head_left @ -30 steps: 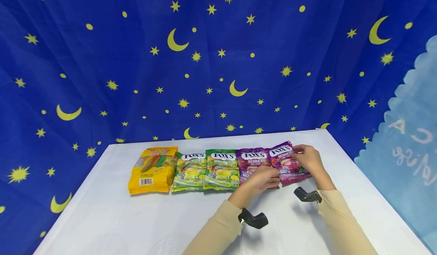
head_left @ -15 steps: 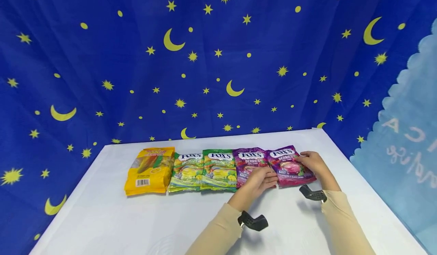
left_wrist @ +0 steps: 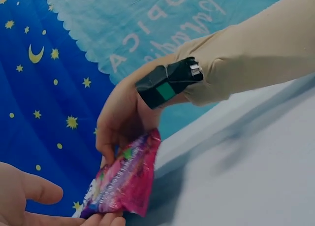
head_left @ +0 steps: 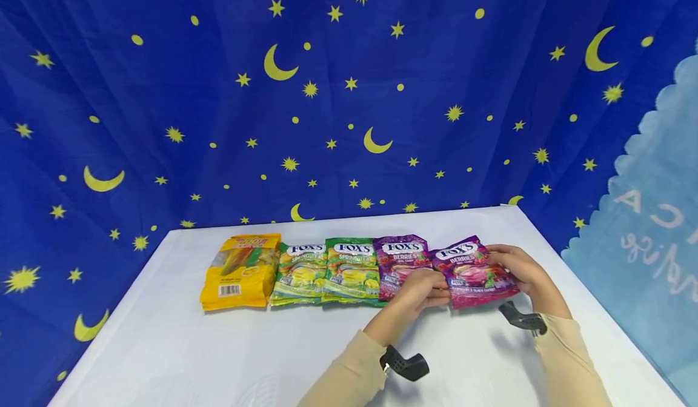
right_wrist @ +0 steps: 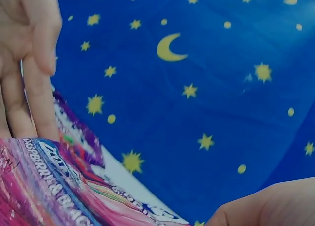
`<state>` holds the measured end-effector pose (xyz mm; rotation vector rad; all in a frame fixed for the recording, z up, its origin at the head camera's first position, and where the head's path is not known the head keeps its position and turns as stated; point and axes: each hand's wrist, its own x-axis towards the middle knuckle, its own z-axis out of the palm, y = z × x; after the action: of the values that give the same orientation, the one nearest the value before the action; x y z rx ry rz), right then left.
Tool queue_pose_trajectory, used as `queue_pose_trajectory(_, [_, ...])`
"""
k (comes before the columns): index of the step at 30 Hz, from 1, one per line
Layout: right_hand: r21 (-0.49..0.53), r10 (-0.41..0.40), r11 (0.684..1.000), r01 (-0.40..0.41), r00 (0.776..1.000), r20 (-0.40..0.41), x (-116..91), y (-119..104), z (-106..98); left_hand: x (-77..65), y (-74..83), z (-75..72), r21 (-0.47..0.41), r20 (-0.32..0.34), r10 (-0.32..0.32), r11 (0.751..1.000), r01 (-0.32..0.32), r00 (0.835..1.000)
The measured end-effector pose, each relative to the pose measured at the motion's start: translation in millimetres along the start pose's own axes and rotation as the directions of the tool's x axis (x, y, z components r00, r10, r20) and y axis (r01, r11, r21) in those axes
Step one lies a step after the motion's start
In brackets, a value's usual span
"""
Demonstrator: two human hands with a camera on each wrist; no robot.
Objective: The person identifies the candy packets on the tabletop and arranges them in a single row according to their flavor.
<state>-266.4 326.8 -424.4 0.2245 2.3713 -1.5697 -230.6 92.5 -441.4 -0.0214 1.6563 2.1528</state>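
Note:
My right hand (head_left: 528,274) grips the right side of a purple Fox's Berries candy bag (head_left: 469,271), which sits tilted with its right edge off the table. In the left wrist view the right hand's fingers (left_wrist: 106,137) curl over that bag's far side. Beside it, my left hand (head_left: 418,292) has its fingers straight, touching the bag's lower left edge and covering part of a second purple Fox's bag (head_left: 398,254). The left thumb (left_wrist: 44,190) stands away from the bag. In the right wrist view, left fingertips (right_wrist: 42,115) disappear behind the held bag.
Left of the purple bags, two green Fox's Spring Tea bags (head_left: 351,271) and a yellow snack bag (head_left: 240,277) stand in a row along the white table (head_left: 234,358). A blue star-and-moon cloth (head_left: 327,116) hangs behind.
The right-hand purple bag first settles level beside its neighbour, then shifts right and toward me and tilts, with the right hand on it. My left hand stays nearly in place.

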Motion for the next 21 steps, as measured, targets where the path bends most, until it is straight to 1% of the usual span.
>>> queue_pose_trajectory(4, [0.003, -0.051, 0.999, 0.051, 0.999, -0.017, -10, -9, 2, -3.4, -0.4, -0.5, -0.034, 0.007, 0.027, 0.999, -0.026, 1.0])
queue_pose_trajectory(7, [-0.011, -0.106, 0.994, 0.106, 0.993, -0.045, -17, -15, 3, -4.3, -0.1, -1.2, -0.071, 0.023, 0.039, 0.997, -0.037, 0.999])
queue_pose_trajectory(9, [-0.02, -0.149, 0.989, 0.148, 0.987, -0.064, -23, -20, 4, -3.7, -0.2, -1.4, -0.092, 0.043, 0.037, 0.995, -0.033, 0.998])
queue_pose_trajectory(12, [-0.017, -0.209, 0.978, 0.208, 0.975, -0.08, -30, -27, 6, 0.0, -2.4, -1.7, -0.129, 0.057, 0.008, 0.992, -0.001, 0.998])
queue_pose_trajectory(16, [-0.024, -0.237, 0.971, 0.236, 0.967, -0.091, -36, -34, 8, 3.3, -5.9, -2.0, -0.163, 0.059, -0.007, 0.987, 0.017, 0.998])
queue_pose_trajectory(21, [-0.005, -0.247, 0.969, 0.247, 0.965, -0.091, -41, -40, 3, 3.6, -7.3, -2.9, -0.174, 0.069, 0.003, 0.985, 0.009, 0.998])
